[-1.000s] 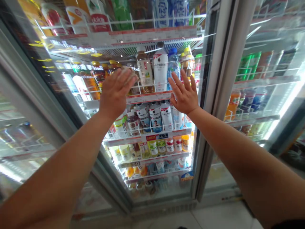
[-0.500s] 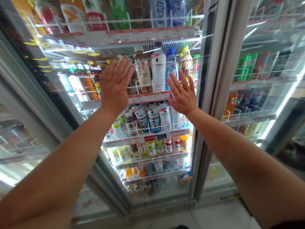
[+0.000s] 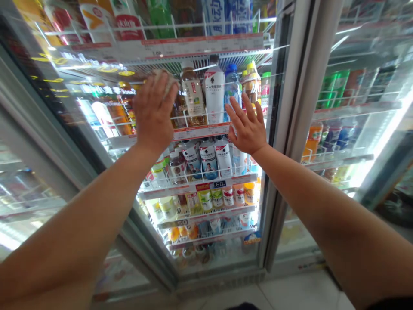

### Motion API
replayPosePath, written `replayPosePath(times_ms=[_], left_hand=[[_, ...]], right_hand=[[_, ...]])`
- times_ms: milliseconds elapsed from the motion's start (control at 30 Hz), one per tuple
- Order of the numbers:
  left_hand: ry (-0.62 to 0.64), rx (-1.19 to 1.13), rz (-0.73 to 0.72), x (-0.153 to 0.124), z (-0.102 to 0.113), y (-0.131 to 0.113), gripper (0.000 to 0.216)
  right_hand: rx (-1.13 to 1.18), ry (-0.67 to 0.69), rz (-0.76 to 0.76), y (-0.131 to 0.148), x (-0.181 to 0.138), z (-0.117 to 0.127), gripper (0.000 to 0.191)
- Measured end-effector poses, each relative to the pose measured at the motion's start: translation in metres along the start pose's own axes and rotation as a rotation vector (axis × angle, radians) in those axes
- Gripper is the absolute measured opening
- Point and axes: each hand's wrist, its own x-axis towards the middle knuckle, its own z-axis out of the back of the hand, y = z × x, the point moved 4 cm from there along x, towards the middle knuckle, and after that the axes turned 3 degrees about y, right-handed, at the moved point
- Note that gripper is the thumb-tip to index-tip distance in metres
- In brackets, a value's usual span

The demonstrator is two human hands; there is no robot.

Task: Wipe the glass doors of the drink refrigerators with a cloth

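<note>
My left hand (image 3: 154, 114) presses a crumpled, light-coloured cloth (image 3: 171, 81) against the glass door (image 3: 222, 260) of a drinks fridge. Its fingers lie over the cloth, which shows at the fingertips, and the hand is slightly blurred. To the right, my right hand (image 3: 248, 128) rests with spread fingers at the glass and holds nothing. Between the hands, behind the glass, stand a bottle with a pale label (image 3: 193, 97) and a white bottle (image 3: 214, 92). A blue-capped bottle (image 3: 232, 84) is partly covered by my right fingers.
Shelves with several bottles and cups fill the fridge behind the glass. A metal door frame (image 3: 292, 129) runs down the right side, with another glass-fronted section beyond it. The left frame (image 3: 87, 150) slants beside my left forearm. Pale floor tiles (image 3: 287, 288) lie below.
My left hand and the cloth have shifted very slightly left and up on the glass. My right hand stays in the same place, fingers spread.
</note>
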Motion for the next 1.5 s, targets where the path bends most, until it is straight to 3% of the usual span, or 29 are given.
replayPosePath(times_ms=[67, 133, 300, 367, 467, 567, 633, 733, 833, 933, 1000, 1067, 1133, 1300, 1400, 1500], left_hand=[[0.077, 0.03, -0.1, -0.006, -0.006, -0.014, 0.048], [0.116, 0.061, -0.147, -0.005, -0.003, -0.012, 0.048], [-0.047, 0.152, 0.016, 0.007, 0.026, 0.064, 0.054], [-0.109, 0.176, 0.083, 0.004, 0.029, 0.081, 0.058], [-0.134, 0.149, 0.151, -0.013, 0.017, 0.057, 0.053], [0.025, 0.068, 0.028, -0.033, -0.004, 0.001, 0.052], [0.122, 0.036, -0.055, -0.043, -0.009, -0.021, 0.051], [0.154, 0.04, -0.036, -0.049, 0.001, -0.008, 0.05], [0.035, 0.057, 0.127, -0.057, 0.017, 0.024, 0.051], [-0.059, 0.04, 0.228, -0.078, 0.016, 0.023, 0.051], [-0.023, 0.016, 0.159, -0.096, 0.007, 0.004, 0.05], [0.076, -0.003, -0.022, -0.11, -0.001, -0.014, 0.053], [0.112, 0.006, -0.105, -0.118, 0.0, -0.013, 0.054], [-0.109, 0.062, 0.166, -0.131, 0.022, 0.028, 0.046], [-0.15, 0.049, 0.191, -0.157, 0.016, 0.009, 0.051], [-0.003, -0.055, -0.002, -0.183, 0.001, -0.028, 0.062]], right_hand=[[0.001, -0.003, -0.001, 0.0, 0.0, 0.0, 0.065], [0.0, -0.01, 0.002, 0.0, 0.0, 0.0, 0.065], [-0.011, -0.023, 0.002, 0.001, -0.001, -0.001, 0.063], [-0.009, -0.023, 0.004, 0.0, 0.0, -0.001, 0.062], [0.005, -0.013, 0.005, -0.001, 0.0, 0.001, 0.064], [0.022, -0.001, 0.007, -0.002, 0.0, 0.001, 0.065], [0.028, -0.002, -0.001, -0.001, 0.0, -0.001, 0.065], [0.009, -0.041, -0.05, 0.003, -0.003, -0.009, 0.064], [-0.021, -0.097, -0.11, 0.011, -0.009, -0.018, 0.064], [-0.042, -0.099, -0.158, 0.017, -0.013, -0.025, 0.065], [-0.054, -0.083, -0.176, 0.02, -0.014, -0.026, 0.066], [-0.062, -0.081, -0.187, 0.021, -0.016, -0.025, 0.066], [-0.075, -0.086, -0.191, 0.021, -0.017, -0.024, 0.065], [-0.14, -0.083, -0.185, 0.02, -0.02, -0.023, 0.065], [-0.153, -0.081, -0.19, 0.02, -0.02, -0.023, 0.065], [-0.147, -0.084, -0.197, 0.021, -0.02, -0.023, 0.066]])
